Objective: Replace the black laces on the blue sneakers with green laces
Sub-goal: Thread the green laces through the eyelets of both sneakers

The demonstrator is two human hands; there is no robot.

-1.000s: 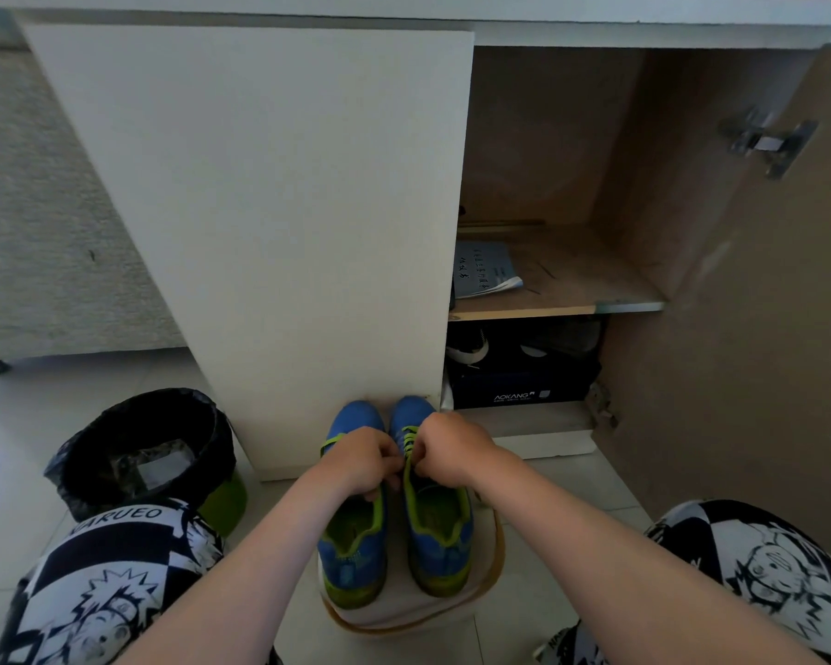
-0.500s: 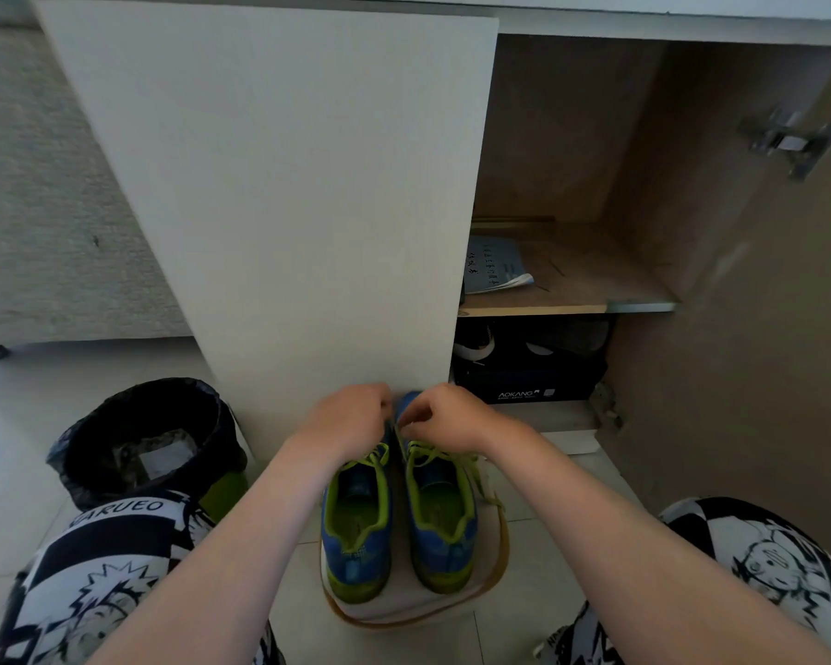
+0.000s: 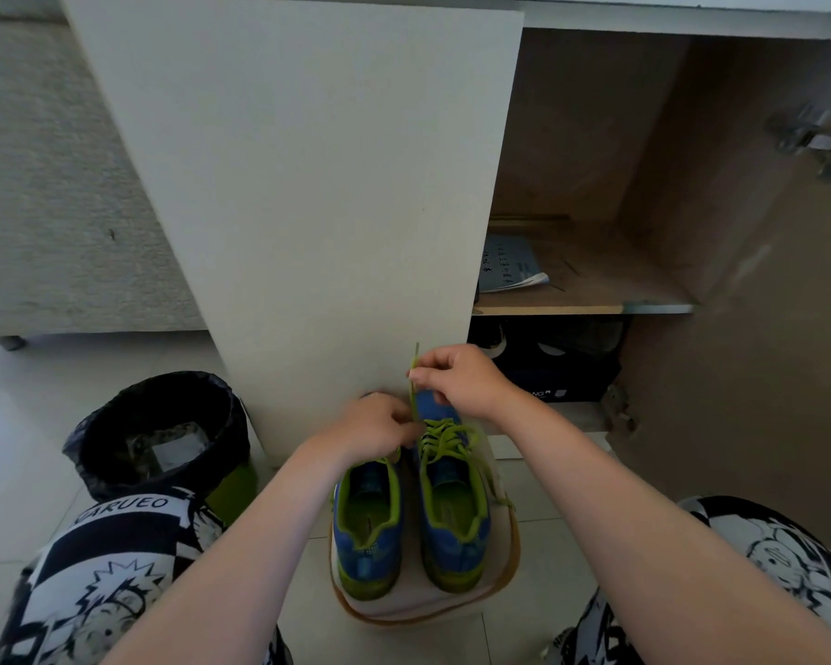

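**Head view: drawing the green lace tight on the right-hand sneaker**

Head view shows the pair of blue sneakers [image 3: 413,515] standing side by side, toes away from the person, on a tan-rimmed mat [image 3: 509,563] on the floor. This mat serves as the landmark below.

**Step in hand.** Green laces [image 3: 444,436] already cross the eyelets of the sneaker on the right of the mat, and no black lace is visible on either shoe. Judged from this, the work is in the final tightening or tying stage of that sneaker. The lacing of the other sneaker is mostly hidden under the left hand.

**Hand pose.**
- Right hand [image 3: 456,381]: raised above the far end of the mat, knuckles up. Thumb and forefinger pinch one lace end, which runs taut and nearly upright from the shoe, its tip standing above the fingers. The remaining fingers are curled in.
- Left hand [image 3: 373,424]: lower, over the toe end of the sneakers. The fingers are pressed together at the lace crossing; whether they grip a strand or only steady it cannot be told.

**Next move.** The free end probably needs an even pull while the left hand braces the crossing, then a knot.

**Surroundings.** A black-lined waste bin [image 3: 164,434] stands left of the mat; a white cabinet door [image 3: 308,208] rises beyond it.
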